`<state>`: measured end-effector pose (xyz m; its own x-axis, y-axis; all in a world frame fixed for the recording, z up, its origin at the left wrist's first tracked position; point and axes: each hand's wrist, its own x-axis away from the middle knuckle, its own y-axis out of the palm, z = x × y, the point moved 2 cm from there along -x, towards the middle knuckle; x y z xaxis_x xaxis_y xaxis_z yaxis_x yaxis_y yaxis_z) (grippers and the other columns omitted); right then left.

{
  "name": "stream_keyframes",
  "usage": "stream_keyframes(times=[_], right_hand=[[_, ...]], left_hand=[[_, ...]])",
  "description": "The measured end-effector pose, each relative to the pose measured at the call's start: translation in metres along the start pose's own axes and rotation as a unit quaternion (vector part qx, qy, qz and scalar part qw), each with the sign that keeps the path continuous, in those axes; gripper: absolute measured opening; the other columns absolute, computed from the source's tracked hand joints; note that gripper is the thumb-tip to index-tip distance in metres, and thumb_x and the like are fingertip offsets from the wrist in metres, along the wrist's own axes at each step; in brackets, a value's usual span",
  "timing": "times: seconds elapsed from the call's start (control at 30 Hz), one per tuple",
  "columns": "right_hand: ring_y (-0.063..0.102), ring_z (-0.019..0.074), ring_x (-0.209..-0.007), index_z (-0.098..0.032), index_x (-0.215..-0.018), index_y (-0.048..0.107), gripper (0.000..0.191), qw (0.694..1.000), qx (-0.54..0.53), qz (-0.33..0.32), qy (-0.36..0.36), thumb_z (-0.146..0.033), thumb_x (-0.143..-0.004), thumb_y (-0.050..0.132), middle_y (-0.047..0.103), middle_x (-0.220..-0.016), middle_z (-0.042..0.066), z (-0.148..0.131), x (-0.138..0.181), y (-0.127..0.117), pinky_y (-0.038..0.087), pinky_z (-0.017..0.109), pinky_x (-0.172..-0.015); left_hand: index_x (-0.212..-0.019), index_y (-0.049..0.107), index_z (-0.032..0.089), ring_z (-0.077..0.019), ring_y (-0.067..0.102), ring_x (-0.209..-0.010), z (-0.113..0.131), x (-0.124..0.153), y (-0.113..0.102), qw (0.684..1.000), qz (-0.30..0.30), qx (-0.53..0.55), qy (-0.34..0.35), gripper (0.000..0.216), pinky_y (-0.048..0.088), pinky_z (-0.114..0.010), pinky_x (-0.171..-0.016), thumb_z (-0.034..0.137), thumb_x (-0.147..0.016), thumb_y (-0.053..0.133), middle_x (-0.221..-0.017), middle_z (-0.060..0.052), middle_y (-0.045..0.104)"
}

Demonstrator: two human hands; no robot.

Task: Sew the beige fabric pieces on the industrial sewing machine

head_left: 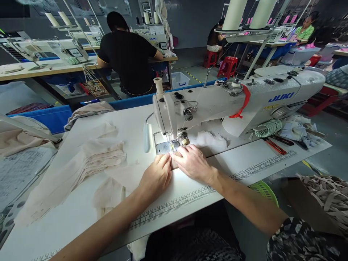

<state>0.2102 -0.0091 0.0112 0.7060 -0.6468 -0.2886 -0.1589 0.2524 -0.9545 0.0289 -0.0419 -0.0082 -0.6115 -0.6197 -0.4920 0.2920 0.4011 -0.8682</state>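
Note:
A white JUKI sewing machine point(244, 96) stands on the white table point(67, 214). Both my hands rest just in front of its needle and presser foot point(174, 144). My left hand point(156, 176) has its fingers pressed together, pinching a small pale fabric piece point(172, 163) at the needle plate. My right hand point(191, 162) lies over the same piece, fingers pressed down on it beside the foot. Most of the piece is hidden under my hands.
A pile of pale beige fabric pieces point(89, 159) lies left on the table. Scissors and tools point(277, 145) lie right of the machine. A green basket point(263, 190) and a box of beige strips point(326, 197) sit lower right. Other people sew at tables behind.

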Motion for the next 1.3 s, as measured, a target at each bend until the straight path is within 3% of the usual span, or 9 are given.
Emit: stream_keyframes(times=[0.4,0.73,1.03,1.17,1.3], right_hand=[[0.060,0.0210,-0.084,-0.021,-0.107,0.077,0.029,0.996,-0.021,0.025,0.087,-0.011,-0.103,0.051,0.069,-0.096,0.007,0.027,0.004,0.005,0.039,0.038,-0.085],[0.063,0.0212,-0.086,-0.024,-0.106,0.078,0.032,0.995,-0.036,0.025,0.091,-0.014,-0.106,0.048,0.072,-0.096,0.007,0.025,0.006,0.005,0.043,0.039,-0.086],[0.066,0.0177,-0.082,-0.018,-0.095,0.072,0.026,0.969,-0.146,0.039,0.198,-0.025,-0.111,0.053,0.076,-0.088,0.006,0.046,-0.015,0.011,0.036,0.030,-0.079],[0.065,0.0158,-0.077,-0.019,-0.084,0.068,0.029,0.962,-0.160,0.071,0.208,-0.025,-0.110,0.055,0.076,-0.082,0.004,0.047,-0.016,0.014,0.034,0.029,-0.077],[0.061,0.0147,-0.074,-0.020,-0.088,0.068,0.028,0.961,-0.158,0.096,0.203,-0.027,-0.110,0.054,0.073,-0.078,0.002,0.046,-0.012,0.013,0.033,0.029,-0.076]], left_hand=[[-0.122,0.071,0.007,-0.0293,0.069,-0.097,-0.018,-0.015,0.016,1.000,0.015,0.007,0.008,0.035,0.069,-0.043,-0.083,0.011,-0.101,0.044,-0.116,-0.020,0.075],[-0.126,0.070,0.008,-0.0301,0.067,-0.102,-0.021,-0.015,0.018,0.999,0.009,0.052,-0.011,0.034,0.067,-0.045,-0.087,0.015,-0.103,0.046,-0.118,-0.020,0.074],[-0.127,0.070,0.010,-0.0314,0.068,-0.103,-0.022,-0.014,0.020,0.998,0.005,0.062,-0.017,0.036,0.067,-0.049,-0.089,0.016,-0.103,0.043,-0.120,-0.020,0.074],[-0.124,0.070,0.010,-0.0311,0.067,-0.102,-0.023,-0.013,0.023,0.999,0.017,0.049,-0.007,0.035,0.067,-0.048,-0.087,0.014,-0.102,0.043,-0.118,-0.021,0.075],[-0.124,0.069,0.011,-0.0310,0.068,-0.101,-0.028,-0.016,0.022,0.999,0.029,0.045,0.005,0.033,0.067,-0.046,-0.085,0.015,-0.101,0.045,-0.117,-0.020,0.075]])
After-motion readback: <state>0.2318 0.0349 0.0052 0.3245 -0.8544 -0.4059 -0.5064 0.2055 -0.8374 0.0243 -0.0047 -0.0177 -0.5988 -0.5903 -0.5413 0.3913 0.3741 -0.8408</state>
